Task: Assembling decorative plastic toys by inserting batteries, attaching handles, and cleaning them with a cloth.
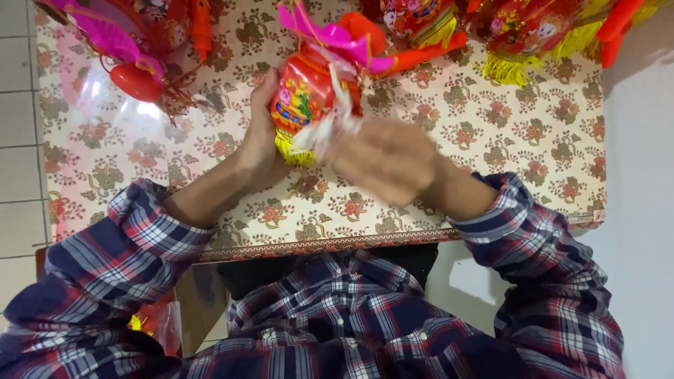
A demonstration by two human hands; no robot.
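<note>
Left hand [261, 133] wrapped around left side of red paper lantern [303, 98], held over floral tablecloth [491, 133]. Right hand [382, 160] blurred, just right of lantern at white strips [330, 123]; grip unclear. Pink ribbon [337, 35] on top.

A home craft workplace: floral-clothed table [491, 126] crowded with red festive lanterns [421, 21] beside a tiled floor [17, 140].

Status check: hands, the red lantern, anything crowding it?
Left hand grips red paper lantern. Right hand blurred, at its white strips. More lanterns crowd the table's far edge.
</note>
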